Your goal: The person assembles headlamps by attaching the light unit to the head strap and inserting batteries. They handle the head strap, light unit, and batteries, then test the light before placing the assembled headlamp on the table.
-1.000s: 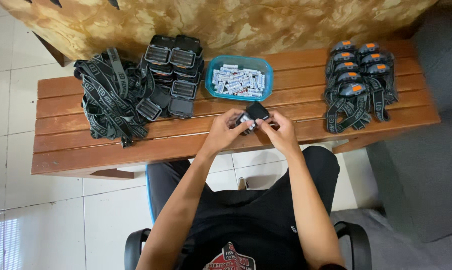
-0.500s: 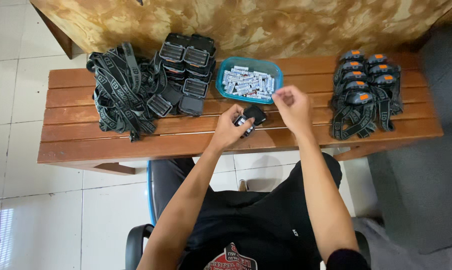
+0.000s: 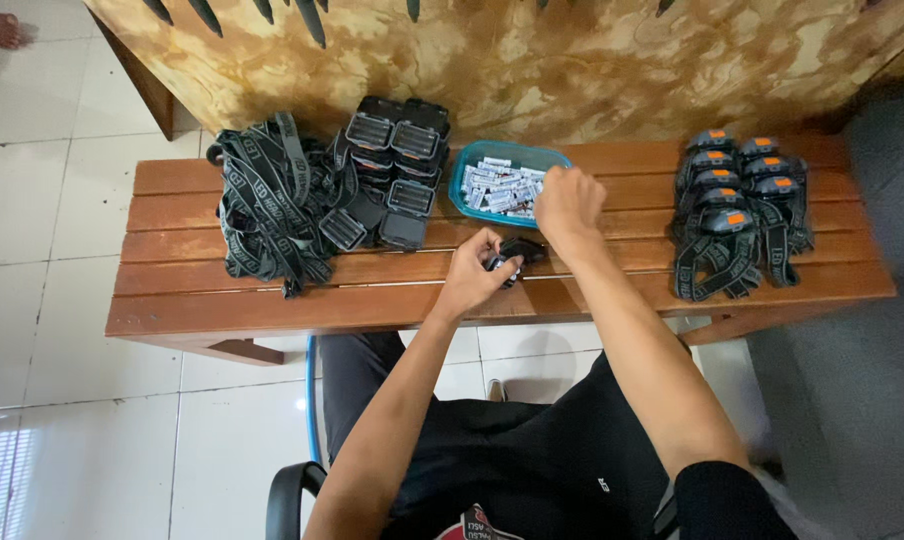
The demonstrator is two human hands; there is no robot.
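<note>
Left hand [image 3: 469, 272] is down near the front edge of the surface [image 3: 192, 290], about midway along it, and its grip is closed around a small black headlamp body [image 3: 510, 254]. The piece is dark, boxy and compact, with a pale patch showing on the side toward the fingers; finer detail is too small to read. It sits just above the wooden slats, between the two hands.

Right hand [image 3: 566, 203] is up at the right rim of the blue tray [image 3: 461, 176], fingers curled into a loose fist. Whether that grip holds anything I cannot tell, because the fingertips are turned away from the camera. The tray lies toward the back edge, near the middle, and is filled with small white batteries [image 3: 500, 186] lying in a jumble.

Left of the tray, a stack of black headlamp housings [image 3: 397, 165] stands in rows, their clear lenses facing up. Further left, toward the left end of the surface, lies a tangled heap of dark straps [image 3: 269, 205]. At the right end, well apart from the hands, finished headlamps [image 3: 734, 200] with orange buttons sit in two columns, their straps trailing toward the front edge.
</note>
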